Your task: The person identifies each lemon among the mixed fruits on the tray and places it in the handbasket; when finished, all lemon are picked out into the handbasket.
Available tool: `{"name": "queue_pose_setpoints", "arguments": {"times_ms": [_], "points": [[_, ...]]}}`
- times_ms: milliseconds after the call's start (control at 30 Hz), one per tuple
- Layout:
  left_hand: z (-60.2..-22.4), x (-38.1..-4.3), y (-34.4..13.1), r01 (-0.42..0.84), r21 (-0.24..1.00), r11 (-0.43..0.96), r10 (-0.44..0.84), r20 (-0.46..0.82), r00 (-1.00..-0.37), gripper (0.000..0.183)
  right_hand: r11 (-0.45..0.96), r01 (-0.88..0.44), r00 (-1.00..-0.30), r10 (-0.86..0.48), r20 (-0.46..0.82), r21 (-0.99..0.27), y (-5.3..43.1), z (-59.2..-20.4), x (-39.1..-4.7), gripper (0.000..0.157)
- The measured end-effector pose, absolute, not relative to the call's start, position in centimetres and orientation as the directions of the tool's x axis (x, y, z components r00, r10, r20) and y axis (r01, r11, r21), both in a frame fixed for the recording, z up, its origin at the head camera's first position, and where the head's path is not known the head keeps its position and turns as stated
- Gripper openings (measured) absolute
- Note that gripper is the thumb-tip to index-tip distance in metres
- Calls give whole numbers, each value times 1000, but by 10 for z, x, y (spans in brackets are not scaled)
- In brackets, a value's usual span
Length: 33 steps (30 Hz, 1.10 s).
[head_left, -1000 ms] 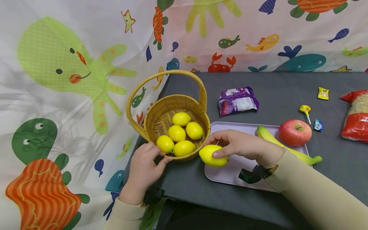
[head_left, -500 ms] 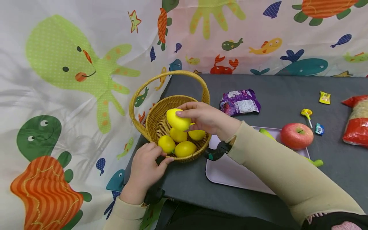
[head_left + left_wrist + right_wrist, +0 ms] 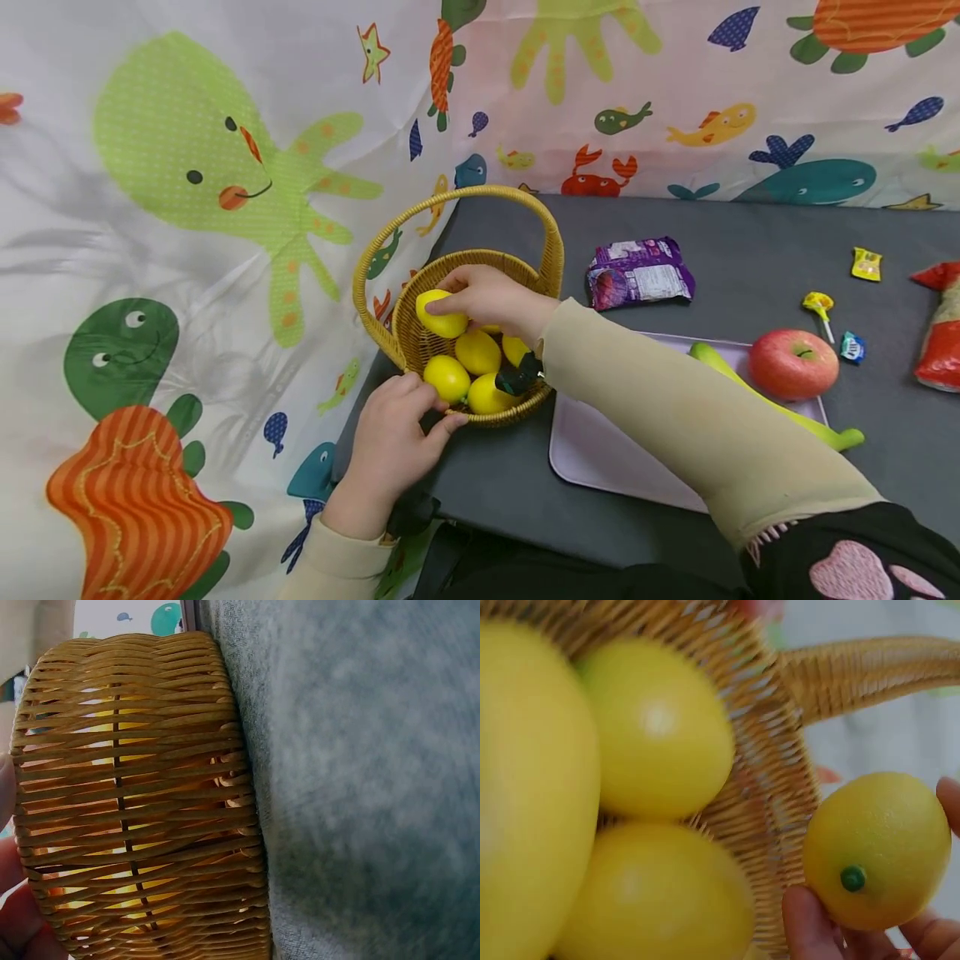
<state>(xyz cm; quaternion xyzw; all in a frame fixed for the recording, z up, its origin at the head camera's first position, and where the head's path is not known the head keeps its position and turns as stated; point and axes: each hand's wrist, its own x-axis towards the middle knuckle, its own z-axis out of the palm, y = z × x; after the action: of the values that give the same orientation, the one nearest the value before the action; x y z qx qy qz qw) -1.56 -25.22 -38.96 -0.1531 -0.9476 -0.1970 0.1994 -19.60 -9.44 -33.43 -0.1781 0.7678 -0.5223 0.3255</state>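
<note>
A wicker basket (image 3: 551,287) with a tall arched handle stands at the table's left edge, with several lemons (image 3: 447,379) lying in it. My right hand (image 3: 491,298) is over the basket and pinches one more lemon (image 3: 441,314) between thumb and fingers. In the right wrist view that held lemon (image 3: 877,847) shows its green stem end beside the basket wall. My left hand (image 3: 397,433) grips the basket's near rim with thumb and fingers. The left wrist view shows the woven side (image 3: 142,802) close up, with yellow showing through the gaps.
Right of the basket lies a pale tray (image 3: 600,450) with a banana (image 3: 780,404) and an apple (image 3: 793,364). Behind it is a purple packet (image 3: 641,272). Farther right are a lollipop (image 3: 819,310), small yellow (image 3: 867,264) and blue sweets (image 3: 852,347), and a red bag (image 3: 941,333).
My right hand has carried the lemon from above the tray's left edge leftward, over the basket and toward its far left side. My left hand keeps its hold on the rim.
</note>
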Motion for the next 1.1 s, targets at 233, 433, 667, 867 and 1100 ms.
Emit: {"name": "queue_pose_setpoints", "arguments": {"times_ms": [233, 433, 667, 867, 1100], "points": [[-392, -15, -248, 373, 312, 874, 216, 439, -872, 33, 531, -135, -726, -627, -281, -836, -105, -341, -204, 48], [-391, -14, -248, 380, 315, 870, 219, 443, -869, 33, 571, -173, -707, -639, -302, -803, -115, -349, -206, 42], [-392, -14, -247, 394, 325, 860, 226, 449, -864, 33, 614, -182, -706, -625, -333, -768, -115, -348, -205, 30], [-392, -19, -247, 413, 321, 852, 246, 452, -858, 32, 613, -185, -725, -613, -314, -768, -104, -339, -201, 30], [-393, -14, -250, 403, 315, 859, 251, 426, -869, 32, 523, -267, -720, -667, -193, -810, -60, -320, -175, 35]]}}
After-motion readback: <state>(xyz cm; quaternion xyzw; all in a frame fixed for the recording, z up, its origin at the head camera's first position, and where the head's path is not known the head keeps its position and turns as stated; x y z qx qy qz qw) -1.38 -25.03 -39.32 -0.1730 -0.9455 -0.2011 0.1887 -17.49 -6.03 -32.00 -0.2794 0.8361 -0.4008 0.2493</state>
